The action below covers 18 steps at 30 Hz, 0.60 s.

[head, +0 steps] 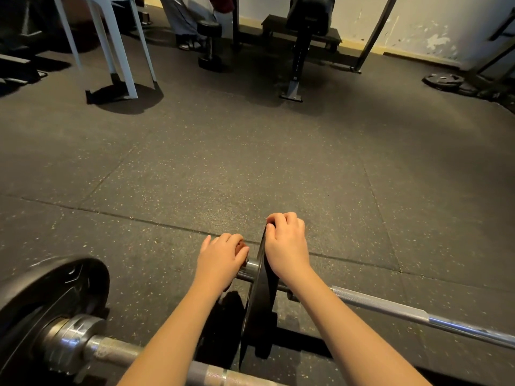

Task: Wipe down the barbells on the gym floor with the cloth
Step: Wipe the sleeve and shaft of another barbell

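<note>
At the lower left edge of the floor [250, 162] lies a barbell [117, 351] carrying a large black plate [53, 296]. Just beyond it, a second barbell [390, 306] runs off to the right across the floor. The left hand [223, 254] curls its fingers around that bar's chrome sleeve end [249, 270]. The thin plate [259, 302] stands upright on the sleeve. The right hand [285, 240] has its fingers hooked over the plate's top rim, grasping it.

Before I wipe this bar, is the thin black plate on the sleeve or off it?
On. The weight plate stands on edge with the barbell sleeve through its centre; the right hand grips its top rim.
</note>
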Available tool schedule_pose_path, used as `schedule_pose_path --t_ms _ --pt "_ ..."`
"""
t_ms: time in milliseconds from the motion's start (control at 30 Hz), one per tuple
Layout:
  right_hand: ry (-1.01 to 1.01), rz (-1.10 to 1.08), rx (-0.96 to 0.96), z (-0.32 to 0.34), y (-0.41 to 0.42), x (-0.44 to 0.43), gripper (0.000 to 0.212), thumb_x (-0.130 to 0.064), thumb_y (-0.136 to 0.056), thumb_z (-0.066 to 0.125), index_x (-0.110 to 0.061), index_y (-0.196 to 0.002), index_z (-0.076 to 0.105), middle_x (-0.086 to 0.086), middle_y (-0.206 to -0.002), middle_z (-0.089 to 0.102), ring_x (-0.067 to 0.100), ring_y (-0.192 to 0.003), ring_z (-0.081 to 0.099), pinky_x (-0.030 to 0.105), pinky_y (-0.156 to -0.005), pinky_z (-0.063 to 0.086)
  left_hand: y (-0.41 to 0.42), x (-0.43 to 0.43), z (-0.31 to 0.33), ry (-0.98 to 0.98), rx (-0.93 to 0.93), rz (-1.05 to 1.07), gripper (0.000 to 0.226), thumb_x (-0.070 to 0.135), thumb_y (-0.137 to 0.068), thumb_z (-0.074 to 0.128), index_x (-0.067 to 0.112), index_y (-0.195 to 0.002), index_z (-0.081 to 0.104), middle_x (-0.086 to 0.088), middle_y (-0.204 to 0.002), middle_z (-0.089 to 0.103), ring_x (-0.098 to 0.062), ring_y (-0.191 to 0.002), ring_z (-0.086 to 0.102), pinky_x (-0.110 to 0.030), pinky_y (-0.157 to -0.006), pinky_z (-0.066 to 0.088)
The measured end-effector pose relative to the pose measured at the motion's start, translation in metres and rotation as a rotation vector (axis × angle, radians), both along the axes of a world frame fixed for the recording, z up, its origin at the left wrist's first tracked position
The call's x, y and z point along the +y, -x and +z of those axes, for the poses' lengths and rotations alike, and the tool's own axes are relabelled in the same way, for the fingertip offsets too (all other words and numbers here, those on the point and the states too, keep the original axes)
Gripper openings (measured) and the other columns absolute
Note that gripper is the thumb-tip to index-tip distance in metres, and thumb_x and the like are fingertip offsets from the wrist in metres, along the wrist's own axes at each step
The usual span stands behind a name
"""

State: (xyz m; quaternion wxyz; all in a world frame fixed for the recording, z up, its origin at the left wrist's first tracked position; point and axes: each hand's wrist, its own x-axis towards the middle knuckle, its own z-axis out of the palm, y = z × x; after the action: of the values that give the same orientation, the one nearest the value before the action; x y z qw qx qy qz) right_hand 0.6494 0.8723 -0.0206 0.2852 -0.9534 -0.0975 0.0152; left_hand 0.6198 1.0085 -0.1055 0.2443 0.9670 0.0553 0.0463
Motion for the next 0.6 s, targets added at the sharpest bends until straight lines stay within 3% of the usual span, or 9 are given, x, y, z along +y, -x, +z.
schedule_pose_path --t_ms 133,233,300,433,533,600 --pt "0.001 -0.038 -0.03 -0.006 0.004 0.004 0.029 -0.02 -0.102 0.035 -0.012 -0.12 0.056 0.003 -0.123 0.046 0.021 -0.12 0.034 0.034 -0.098 0.034 0.015 -0.007 -0.014 0.064 -0.16 -0.03 0.032 0.045 -0.087 0.039 0.024 -0.1 0.06 0.008 -0.099 0.061 -0.017 -0.098 0.056 -0.041 -0.104 0.035" --pt "-0.006 -0.052 -0.046 -0.008 0.003 0.005 0.032 -0.021 -0.102 0.035 -0.012 -0.123 0.058 0.004 -0.126 0.048 0.021 -0.121 0.036 0.034 -0.102 0.033 0.033 -0.005 -0.032 -0.05 -0.281 -0.169 0.035 0.033 -0.079 0.06 0.023 -0.111 0.052 0.003 -0.113 0.057 -0.018 -0.108 0.052 -0.047 -0.102 0.039" --pt "0.003 -0.052 -0.035 -0.007 0.001 0.007 0.035 -0.021 -0.103 0.034 -0.011 -0.128 0.056 0.004 -0.132 0.048 0.021 -0.126 0.035 0.034 -0.106 0.03 0.028 0.0 -0.033 -0.078 -0.249 -0.184 0.045 0.026 -0.074 0.072 0.024 -0.113 0.05 0.004 -0.114 0.057 -0.019 -0.108 0.055 -0.05 -0.102 0.04" --pt "0.029 -0.022 -0.018 -0.008 0.008 0.01 0.041 -0.021 -0.105 0.032 -0.008 -0.142 0.044 0.006 -0.147 0.039 0.019 -0.139 0.026 0.03 -0.114 0.02 0.009 -0.002 -0.022 -0.035 -0.203 -0.087 0.021 0.036 -0.089 0.047 0.026 -0.104 0.059 0.007 -0.098 0.061 -0.018 -0.094 0.058 -0.041 -0.099 0.04" --pt "0.019 -0.027 -0.053 -0.011 0.014 0.007 0.041 -0.02 -0.104 0.033 -0.008 -0.141 0.045 0.005 -0.147 0.039 0.018 -0.139 0.026 0.032 -0.115 0.021 -0.013 -0.001 -0.006 0.112 -0.066 0.126 0.018 0.03 -0.096 0.044 0.022 -0.099 0.06 0.001 -0.098 0.062 -0.022 -0.091 0.057 -0.036 -0.086 0.038" --pt "0.007 -0.039 -0.066 -0.014 0.012 0.006 0.04 -0.02 -0.103 0.033 -0.008 -0.139 0.048 0.005 -0.145 0.042 0.019 -0.138 0.029 0.033 -0.115 0.023 -0.017 -0.004 -0.004 0.109 -0.029 0.191 0.017 0.029 -0.095 0.046 0.021 -0.097 0.061 0.0 -0.097 0.063 -0.023 -0.09 0.058 -0.037 -0.085 0.038"
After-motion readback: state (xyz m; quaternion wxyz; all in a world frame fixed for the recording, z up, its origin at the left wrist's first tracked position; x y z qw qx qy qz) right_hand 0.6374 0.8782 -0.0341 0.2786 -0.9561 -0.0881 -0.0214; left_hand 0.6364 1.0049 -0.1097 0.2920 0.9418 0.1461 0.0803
